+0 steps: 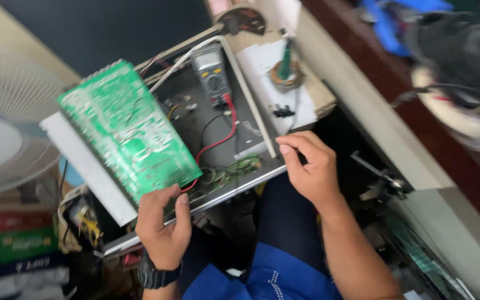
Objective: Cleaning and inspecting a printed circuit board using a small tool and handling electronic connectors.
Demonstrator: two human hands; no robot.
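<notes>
Left hand: the left hand (162,225) rises from the near edge, a dark wristwatch (159,274) on its wrist, thumb and fingers pinched on the near corner of a green circuit board (126,129).
Circuit board: tilted up on its edge, solder side to the camera, at the left of an opened metal chassis (251,180), over a white side panel (84,166).
Right hand: the right hand (309,166) comes in from the near right, forearm bare, knuckles up, fingers curled down over the chassis's near right corner; the fingertips touch the rim, but I cannot tell whether they clasp it or only rest there.
Inside the chassis: a red wire (223,139) and a black wire run down from a grey multimeter (211,72) lying at the far end; a small green board (243,164) sits near the near rim, just left of the right hand.
Surface: the chassis lies across the person's lap, over blue clothing (268,272).
Far side: a white sheet of paper (273,83) with a ring-shaped coil (284,75) and a green tool standing in it.
Room, left: a white fan (1,133), stacked boxes (18,250) below it.
Room, right: a dark wooden ledge (418,111) with blurred clutter on it.
</notes>
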